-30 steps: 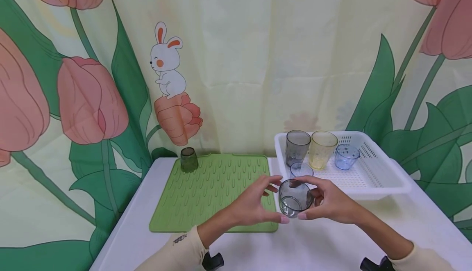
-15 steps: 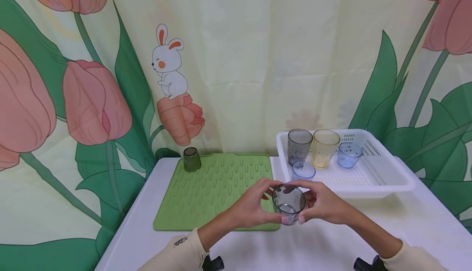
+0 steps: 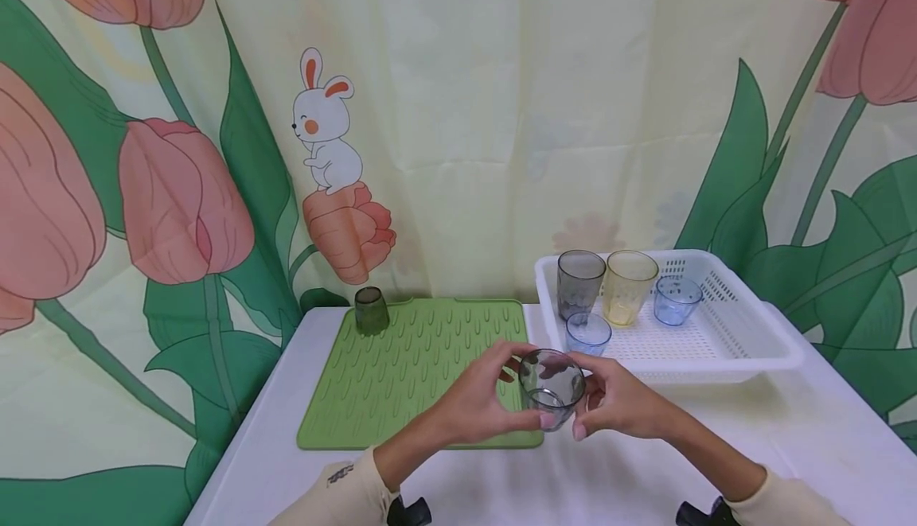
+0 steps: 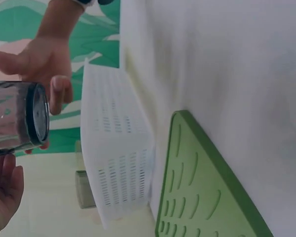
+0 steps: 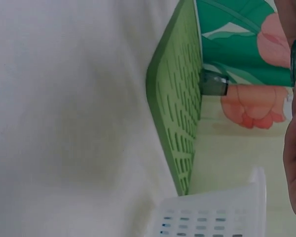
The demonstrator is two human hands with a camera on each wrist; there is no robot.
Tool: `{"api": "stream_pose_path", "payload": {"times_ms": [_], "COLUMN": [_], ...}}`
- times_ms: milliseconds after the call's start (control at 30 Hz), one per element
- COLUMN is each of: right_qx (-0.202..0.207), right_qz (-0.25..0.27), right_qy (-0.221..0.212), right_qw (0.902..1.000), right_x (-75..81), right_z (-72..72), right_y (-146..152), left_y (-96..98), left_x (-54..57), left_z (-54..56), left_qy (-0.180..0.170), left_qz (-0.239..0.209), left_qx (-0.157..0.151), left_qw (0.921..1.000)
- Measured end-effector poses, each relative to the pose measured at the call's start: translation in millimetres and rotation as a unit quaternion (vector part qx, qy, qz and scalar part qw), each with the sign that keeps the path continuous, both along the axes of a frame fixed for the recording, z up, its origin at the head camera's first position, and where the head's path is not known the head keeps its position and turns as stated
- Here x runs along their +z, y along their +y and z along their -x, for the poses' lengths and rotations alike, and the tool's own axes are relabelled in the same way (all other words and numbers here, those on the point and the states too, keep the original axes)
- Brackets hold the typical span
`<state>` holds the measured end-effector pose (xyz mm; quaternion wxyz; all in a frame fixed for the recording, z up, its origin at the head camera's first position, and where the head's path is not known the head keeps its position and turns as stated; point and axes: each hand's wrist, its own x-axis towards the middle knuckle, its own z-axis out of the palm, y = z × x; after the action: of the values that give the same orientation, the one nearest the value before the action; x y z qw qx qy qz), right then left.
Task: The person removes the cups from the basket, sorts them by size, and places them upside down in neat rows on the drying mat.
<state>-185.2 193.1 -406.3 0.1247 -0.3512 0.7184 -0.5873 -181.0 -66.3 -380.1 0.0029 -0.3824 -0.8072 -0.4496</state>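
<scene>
A clear grey drinking glass (image 3: 550, 379) is raised above the table, its mouth tipped toward the head camera. My left hand (image 3: 473, 399) grips it from the left, thumb low on the near side and fingers behind. On the other side, my right hand (image 3: 626, 400) has its fingertips close by the rim. Its thumb stands away from the wall, as the left wrist view shows beside the glass base (image 4: 39, 113). At the back left corner of a green ridged drying mat (image 3: 415, 375), a dark grey glass (image 3: 371, 313) stands upside down.
A white perforated basket (image 3: 745, 367) stands at the right of the table (image 3: 645, 478). Inside are a tall grey glass (image 3: 579, 283), a yellow glass (image 3: 629, 291) and two short blue glasses, one at front (image 3: 587, 337) and one farther right (image 3: 677, 303). A printed curtain (image 3: 466, 112) hangs behind.
Both hands and the grey glass have shifted left toward the mat. The right thumb, at the glass half a second ago, now stands apart from it.
</scene>
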Motion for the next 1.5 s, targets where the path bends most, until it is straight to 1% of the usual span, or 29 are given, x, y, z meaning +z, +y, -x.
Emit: {"api": "stream_pose_path", "payload": {"times_ms": [100, 167, 233, 333, 400, 500, 600, 700, 800, 900, 1033, 1200, 1400, 1500], "right_qx": [-0.011, -0.014, -0.011, -0.006, -0.01, -0.019, -0.013, 0.001, 0.003, -0.001, -0.018, -0.039, -0.043, -0.044], "right_qz": [-0.015, -0.015, -0.011, 0.0, 0.003, 0.009, 0.023, 0.04, 0.045, 0.042, 0.033, 0.026, 0.03, 0.034], "right_qy": [0.008, 0.018, 0.028, 0.036, 0.038, 0.036, 0.024, -0.004, -0.034, -0.051, -0.065, -0.07, -0.059, -0.06], "right_qw": [0.9998, 0.9996, 0.9995, 0.9993, 0.9992, 0.9991, 0.9994, 0.9992, 0.9984, 0.9978, 0.9972, 0.9965, 0.9969, 0.9967], "right_x": [-5.8, -10.7, -16.5, -23.8, -27.5, -30.5, -32.2, -31.2, -28.2, -24.1, -19.0, -16.1, -13.7, -12.8], "right_z": [0.4, 1.1, 2.1, 3.6, 4.0, 4.0, 4.3, 4.2, 3.6, 3.1, 3.2, 5.2, 7.1, 8.3], "right_y": [-3.3, -6.7, -10.7, -17.5, -21.6, -26.3, -28.7, -27.9, -23.7, -18.6, -12.2, -5.4, -3.5, -3.1], "left_y": [-0.4, -0.5, -0.3, 0.4, 0.7, 0.4, -0.8, -3.2, -6.1, -9.3, -12.9, -15.8, -19.8, -21.8], "left_x": [3.1, 3.6, 2.8, 0.3, -2.1, -4.6, -6.1, -6.1, -4.7, -4.6, -7.3, -13.3, -20.6, -22.2], "left_z": [0.1, 0.1, 0.4, 0.9, 1.4, 1.5, 1.5, 1.2, 0.4, -0.2, -0.1, 0.7, 3.9, 4.7], "left_qy": [-0.004, -0.005, -0.001, -0.004, -0.009, -0.015, -0.023, -0.043, -0.063, -0.072, -0.079, -0.092, -0.102, -0.099], "left_qz": [-0.013, -0.021, -0.025, -0.035, -0.044, -0.054, -0.062, -0.068, -0.072, -0.072, -0.067, -0.052, -0.046, -0.047], "left_qx": [0.0, 0.001, 0.004, 0.006, 0.008, 0.01, 0.013, 0.014, 0.014, 0.015, 0.02, 0.025, 0.027, 0.027], "left_qw": [0.9999, 0.9998, 0.9997, 0.9994, 0.999, 0.9984, 0.9977, 0.9967, 0.9953, 0.9946, 0.9944, 0.9941, 0.9933, 0.9936]}}
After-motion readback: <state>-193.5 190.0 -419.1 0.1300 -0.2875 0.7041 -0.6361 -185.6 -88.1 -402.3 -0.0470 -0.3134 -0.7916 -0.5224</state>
